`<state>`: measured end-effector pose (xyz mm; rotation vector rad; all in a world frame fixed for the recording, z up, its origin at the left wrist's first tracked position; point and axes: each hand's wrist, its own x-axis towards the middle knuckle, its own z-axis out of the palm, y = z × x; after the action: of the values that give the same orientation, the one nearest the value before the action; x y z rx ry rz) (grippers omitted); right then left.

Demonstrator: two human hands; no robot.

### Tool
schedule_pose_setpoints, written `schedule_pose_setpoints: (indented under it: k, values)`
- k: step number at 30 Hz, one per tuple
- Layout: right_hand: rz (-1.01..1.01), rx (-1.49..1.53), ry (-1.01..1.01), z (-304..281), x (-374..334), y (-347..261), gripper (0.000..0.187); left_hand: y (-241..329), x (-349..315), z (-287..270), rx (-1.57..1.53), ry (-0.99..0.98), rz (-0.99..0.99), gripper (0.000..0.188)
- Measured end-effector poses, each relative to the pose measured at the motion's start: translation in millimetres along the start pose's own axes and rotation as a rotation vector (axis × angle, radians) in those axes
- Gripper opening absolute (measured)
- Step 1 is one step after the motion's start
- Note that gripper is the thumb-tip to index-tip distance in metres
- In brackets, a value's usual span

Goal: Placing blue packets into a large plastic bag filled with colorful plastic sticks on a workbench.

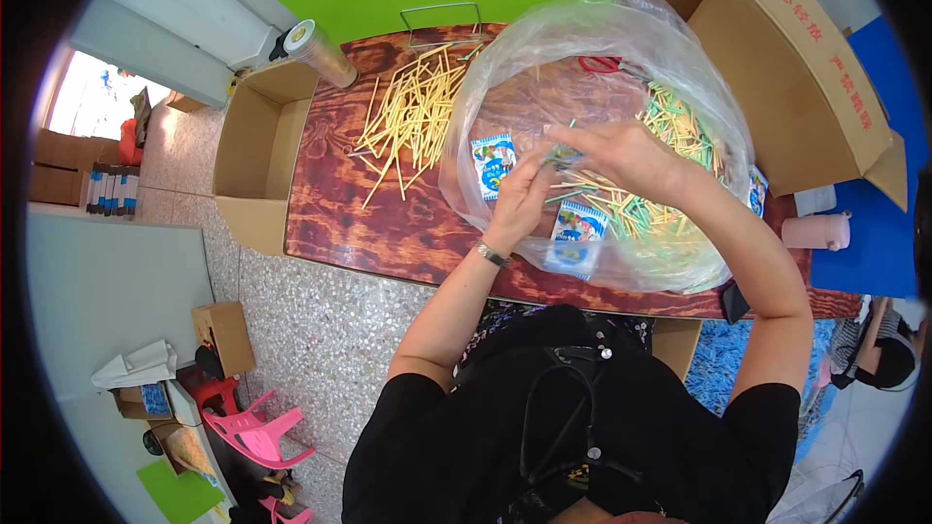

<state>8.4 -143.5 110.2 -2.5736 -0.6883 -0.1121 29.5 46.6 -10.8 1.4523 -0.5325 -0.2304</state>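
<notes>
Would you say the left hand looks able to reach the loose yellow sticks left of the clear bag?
Probably yes: the left hand is nearer, though the wall of the clear bag stands between it and the yellow sticks.

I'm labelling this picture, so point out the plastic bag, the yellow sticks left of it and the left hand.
Plastic bag [563, 34], head view: its far wall.
Yellow sticks [419, 109], head view: middle of the pile.
Left hand [519, 199], head view: middle of the hand.
</notes>
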Motion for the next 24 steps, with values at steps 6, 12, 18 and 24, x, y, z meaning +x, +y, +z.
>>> schedule_pose_setpoints:
  k: [6, 12, 18, 24]
  values:
    - [-0.019, 0.237, 0.171, 75.9, 14.5, 21.6, 0.034, -9.2, -15.3, -35.0, 0.491, 0.113, 0.054, 0.02]
    - [0.306, 0.05, -0.374, 68.9, -17.5, 21.0, 0.03, -30.6, -18.8, -76.7, 0.851, 0.197, -0.008, 0.029]
    - [0.334, -0.098, -0.379, 99.5, -56.0, 33.1, 0.026, -21.9, -11.2, -63.2, 0.955, 0.24, 0.027, 0.042]
    - [0.157, -0.279, -0.166, 69.6, -67.0, 23.1, 0.007, 17.4, -22.4, -4.4, 0.801, -0.093, 0.36, 0.037]
